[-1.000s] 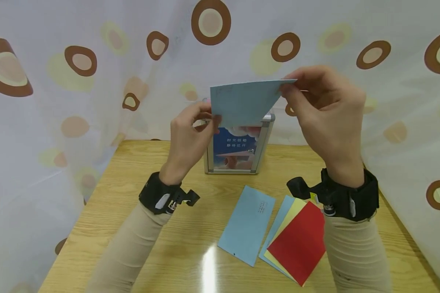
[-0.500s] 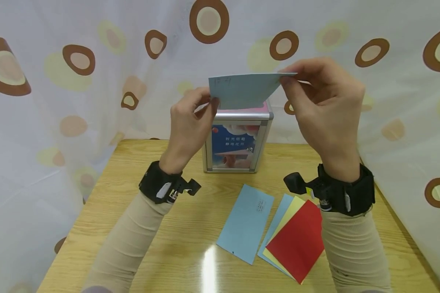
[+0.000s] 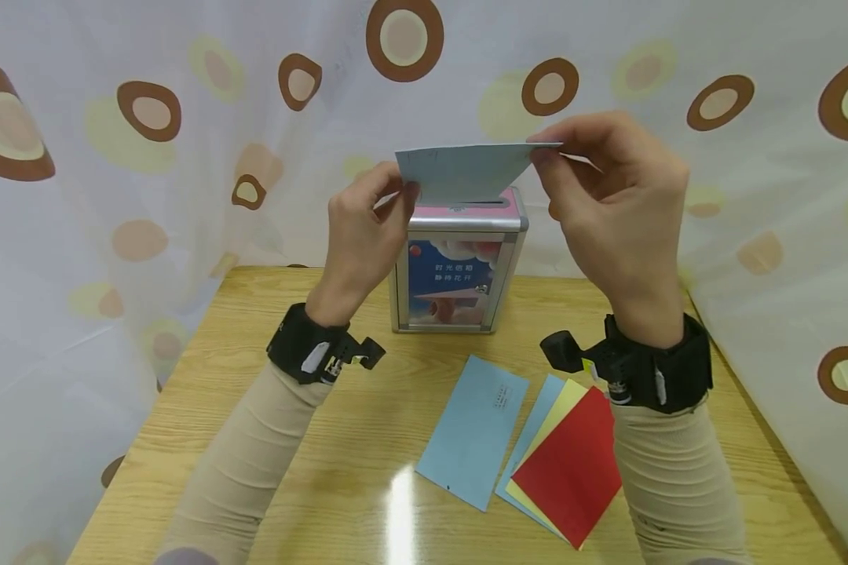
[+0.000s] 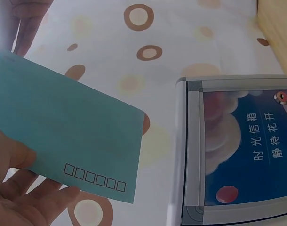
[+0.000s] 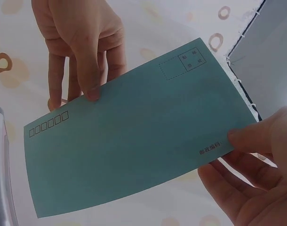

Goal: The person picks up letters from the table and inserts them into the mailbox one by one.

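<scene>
Both hands hold a light-blue envelope (image 3: 466, 174) in the air above a silver-framed letter box (image 3: 454, 282). The left hand (image 3: 367, 235) pinches one long edge, thumb on the printed face. At the opposite end, the right hand (image 3: 618, 208) pinches near a corner. Part of the slot (image 3: 496, 203) in the box's pink top shows just below the envelope; the rest is hidden behind it. In the wrist views the envelope (image 5: 134, 132) is slightly bowed, with postcode squares at one end, and stands apart from the letter box (image 4: 193, 155).
Another blue envelope (image 3: 472, 431) lies on the wooden table (image 3: 311, 471). Beside it are overlapping envelopes: blue (image 3: 526, 431), yellow (image 3: 564, 416) and, on top, red (image 3: 572, 467). A patterned curtain (image 3: 184, 47) hangs behind and at both sides.
Over the last second both hands raised the envelope and tilted it flatter, then shifted it slightly left. The box's pink top and part of its slot came into sight.
</scene>
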`<move>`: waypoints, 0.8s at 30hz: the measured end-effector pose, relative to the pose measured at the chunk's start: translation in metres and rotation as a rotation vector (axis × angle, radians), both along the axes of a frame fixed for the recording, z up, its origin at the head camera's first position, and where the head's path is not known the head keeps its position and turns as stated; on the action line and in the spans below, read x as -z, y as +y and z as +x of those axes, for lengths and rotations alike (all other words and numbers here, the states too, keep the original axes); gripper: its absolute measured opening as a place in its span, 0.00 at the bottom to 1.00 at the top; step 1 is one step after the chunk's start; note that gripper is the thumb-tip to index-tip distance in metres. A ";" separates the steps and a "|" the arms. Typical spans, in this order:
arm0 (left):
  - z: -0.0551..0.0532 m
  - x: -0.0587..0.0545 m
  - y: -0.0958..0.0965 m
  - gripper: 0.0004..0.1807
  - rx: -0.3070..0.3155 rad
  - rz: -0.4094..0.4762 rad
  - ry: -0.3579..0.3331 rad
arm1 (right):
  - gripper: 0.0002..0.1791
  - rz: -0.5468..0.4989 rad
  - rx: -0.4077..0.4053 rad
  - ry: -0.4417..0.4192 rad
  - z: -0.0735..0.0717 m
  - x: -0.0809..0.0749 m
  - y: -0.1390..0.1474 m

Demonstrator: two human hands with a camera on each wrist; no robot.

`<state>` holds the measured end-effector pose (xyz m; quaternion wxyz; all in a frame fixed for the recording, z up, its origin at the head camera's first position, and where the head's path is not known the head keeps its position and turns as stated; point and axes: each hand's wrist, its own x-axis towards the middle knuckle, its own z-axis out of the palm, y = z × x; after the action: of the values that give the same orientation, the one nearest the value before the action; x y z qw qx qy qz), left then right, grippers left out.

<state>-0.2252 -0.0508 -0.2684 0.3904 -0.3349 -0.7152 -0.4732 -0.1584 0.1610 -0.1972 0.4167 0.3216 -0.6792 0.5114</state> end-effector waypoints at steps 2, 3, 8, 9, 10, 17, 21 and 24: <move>-0.003 0.000 0.000 0.07 -0.004 -0.002 0.006 | 0.05 -0.011 0.015 -0.017 0.000 0.000 -0.001; -0.004 0.000 0.001 0.08 -0.004 -0.002 0.005 | 0.05 -0.016 0.022 -0.028 0.001 0.000 -0.002; -0.012 0.002 0.004 0.08 0.008 0.000 -0.009 | 0.05 -0.011 0.038 -0.054 -0.002 0.002 -0.002; -0.013 0.003 0.005 0.09 0.011 -0.001 -0.016 | 0.05 -0.007 0.038 -0.054 -0.003 0.002 -0.001; -0.013 0.003 0.005 0.09 0.013 -0.002 -0.029 | 0.05 -0.003 0.035 -0.055 -0.005 0.003 0.000; -0.018 0.007 0.006 0.09 -0.019 -0.019 -0.080 | 0.05 0.015 0.009 -0.069 -0.014 0.009 0.003; -0.023 0.010 0.006 0.09 -0.005 -0.018 -0.077 | 0.05 0.030 0.005 -0.067 -0.017 0.011 0.004; -0.026 0.013 0.006 0.09 0.006 -0.023 -0.089 | 0.05 0.040 0.003 -0.065 -0.018 0.013 0.004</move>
<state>-0.2509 -0.0452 -0.2811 0.3529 -0.3200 -0.7362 -0.4807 -0.1763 0.1650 -0.2098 0.3888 0.3122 -0.7030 0.5071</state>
